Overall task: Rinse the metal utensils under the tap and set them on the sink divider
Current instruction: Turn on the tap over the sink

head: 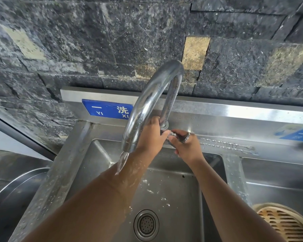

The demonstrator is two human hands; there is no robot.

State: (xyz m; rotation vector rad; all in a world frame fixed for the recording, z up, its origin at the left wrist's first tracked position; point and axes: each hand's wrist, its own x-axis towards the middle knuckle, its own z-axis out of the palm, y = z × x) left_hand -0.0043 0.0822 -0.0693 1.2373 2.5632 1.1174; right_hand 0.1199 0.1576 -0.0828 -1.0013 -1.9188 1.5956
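A curved chrome tap (147, 102) arches over the left basin, and water runs from its spout onto my left forearm. My left hand (151, 137) grips the tap's upright pipe near its base. My right hand (185, 145) is closed around the tap handle (175, 134) just beside it. Two thin twisted metal forks (234, 147) lie side by side on the back ledge where the sink divider (234, 172) begins, their tines pointing right. Neither hand holds a utensil.
The left steel basin (173, 189) has a round drain strainer (146, 224) at its bottom. A woven bamboo steamer lid (283, 224) sits in the right basin. A blue sign (108, 110) is on the backsplash. A large metal bowl rim (16, 186) shows at left.
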